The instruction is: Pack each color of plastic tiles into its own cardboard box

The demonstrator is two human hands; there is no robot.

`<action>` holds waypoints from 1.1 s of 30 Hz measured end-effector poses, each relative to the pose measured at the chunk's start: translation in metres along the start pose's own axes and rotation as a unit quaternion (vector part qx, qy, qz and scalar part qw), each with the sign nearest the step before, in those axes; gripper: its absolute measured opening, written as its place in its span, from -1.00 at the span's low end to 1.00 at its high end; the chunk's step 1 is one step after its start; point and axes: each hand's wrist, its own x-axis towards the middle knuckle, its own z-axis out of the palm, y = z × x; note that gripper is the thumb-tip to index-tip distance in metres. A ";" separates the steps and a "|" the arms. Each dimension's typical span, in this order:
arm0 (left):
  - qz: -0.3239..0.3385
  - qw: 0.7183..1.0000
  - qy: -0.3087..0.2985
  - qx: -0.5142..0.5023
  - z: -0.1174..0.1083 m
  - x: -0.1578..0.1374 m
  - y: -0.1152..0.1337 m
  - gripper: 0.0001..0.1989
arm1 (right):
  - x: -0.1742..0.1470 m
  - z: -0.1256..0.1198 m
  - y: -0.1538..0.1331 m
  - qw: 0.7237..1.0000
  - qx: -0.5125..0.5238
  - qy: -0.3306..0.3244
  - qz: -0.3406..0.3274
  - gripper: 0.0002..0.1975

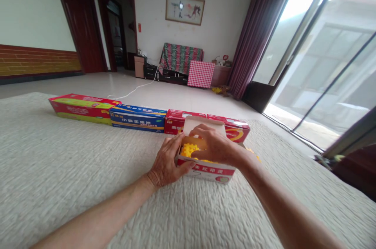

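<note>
A white and red cardboard box (208, 172) stands on the pale textured cover with its top flap raised. My left hand (167, 160) grips its left end, thumb along the front and fingers at the side. Over the opening is my right hand (216, 145), thumb and fingers apart and curved down into the box. Yellow notched plastic blocks (189, 149) lie inside, just left of the right thumb. More yellow pieces (254, 155) show past the box's right end, partly behind my right forearm.
Behind the box runs a row of closed boxes: a red and green one (85, 109), a blue battery box (138, 119) and red ones (235, 123). Beyond the cover's far edge is a tiled floor (176, 100) with a white cable. Glass doors (323, 64) stand at the right.
</note>
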 end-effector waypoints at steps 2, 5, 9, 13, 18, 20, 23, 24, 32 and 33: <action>-0.004 1.000 -0.004 0.001 0.000 0.000 0.000 -0.28 | -0.006 -0.006 0.003 0.999 0.004 0.027 0.025 -0.70; -0.009 1.000 -0.006 0.001 0.000 -0.001 -0.001 -0.26 | -0.020 -0.014 0.012 0.996 0.004 0.036 0.080 -0.86; -0.014 1.000 -0.008 0.001 0.001 -0.001 -0.001 -0.25 | -0.035 -0.013 0.021 0.995 0.022 -0.020 0.098 -0.80; -0.015 1.000 -0.007 0.000 0.000 -0.001 0.000 -0.24 | -0.033 -0.003 0.019 0.995 0.019 -0.048 0.080 -0.74; -0.011 1.000 -0.008 0.003 0.000 -0.001 0.000 -0.25 | -0.027 0.002 0.017 0.998 -0.010 -0.050 0.045 -0.73; -0.009 1.000 -0.008 0.003 0.000 -0.001 0.001 -0.25 | -0.028 0.002 0.021 0.997 -0.015 -0.062 0.042 -0.72; -0.010 1.000 -0.008 0.002 0.000 -0.001 0.001 -0.25 | -0.031 0.004 0.027 0.995 -0.015 -0.079 0.055 -0.75; -0.012 1.000 -0.008 0.002 0.000 -0.001 0.001 -0.25 | -0.031 0.005 0.027 0.995 -0.015 -0.080 0.061 -0.76; -0.007 1.000 -0.013 0.016 -0.001 -0.002 0.000 -0.26 | -0.037 -0.019 0.029 0.997 0.012 -0.016 0.074 -0.77; -0.004 1.000 -0.011 0.018 0.000 -0.002 0.000 -0.27 | -0.042 -0.027 0.034 0.997 0.016 0.016 0.080 -0.77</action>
